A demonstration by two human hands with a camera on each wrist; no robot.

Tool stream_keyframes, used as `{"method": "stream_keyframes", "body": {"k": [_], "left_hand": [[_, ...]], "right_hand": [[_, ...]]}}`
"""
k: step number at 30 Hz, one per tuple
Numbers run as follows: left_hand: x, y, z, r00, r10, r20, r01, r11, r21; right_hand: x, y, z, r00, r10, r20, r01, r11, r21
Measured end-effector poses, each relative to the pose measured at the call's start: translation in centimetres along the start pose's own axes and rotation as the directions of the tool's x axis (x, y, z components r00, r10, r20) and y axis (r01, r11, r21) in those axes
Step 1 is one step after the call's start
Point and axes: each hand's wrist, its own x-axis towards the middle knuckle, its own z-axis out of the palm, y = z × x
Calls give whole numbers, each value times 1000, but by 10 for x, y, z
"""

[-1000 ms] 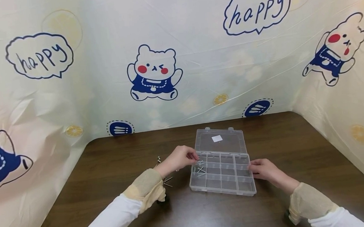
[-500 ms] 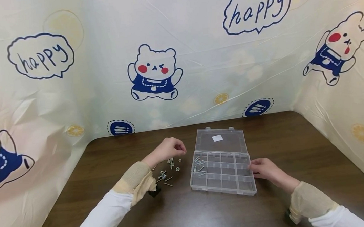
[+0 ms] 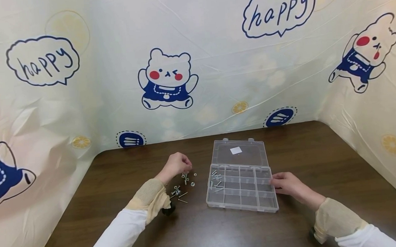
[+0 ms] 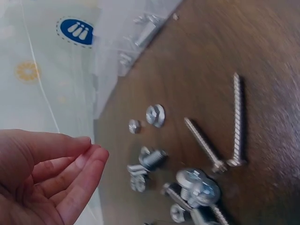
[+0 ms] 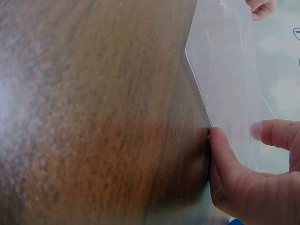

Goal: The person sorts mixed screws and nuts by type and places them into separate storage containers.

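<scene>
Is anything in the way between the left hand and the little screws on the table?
Nothing visible. The left hand hovers just above the loose screws, fingers curled and empty, with only bare table around them.

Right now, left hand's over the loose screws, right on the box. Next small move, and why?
Probably lower the left hand and pinch one piece from the pile of screws and nuts. Its curled fingers hold nothing in the left wrist view and hover just above the pile. The right hand steadies the open clear box, whose left compartments hold a few screws.
</scene>
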Motion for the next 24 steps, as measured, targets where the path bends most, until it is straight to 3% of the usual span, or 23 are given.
{"method": "stream_keyframes", "body": {"k": [5,14,24], "left_hand": [[3,-9,4,999,-40,-28,42,997,72],[3,-11,9,994,-101,-41,106,982,157],[3,-9,15,998,-38,-58,53,957,285]], "right_hand": [[0,1,1,1000,-2,1,2,1000,13],[0,-1,1,1000,19,-4,-19,1000,-14],[0,-1,2,1000,16,-14,-16,1000,-9]]}}
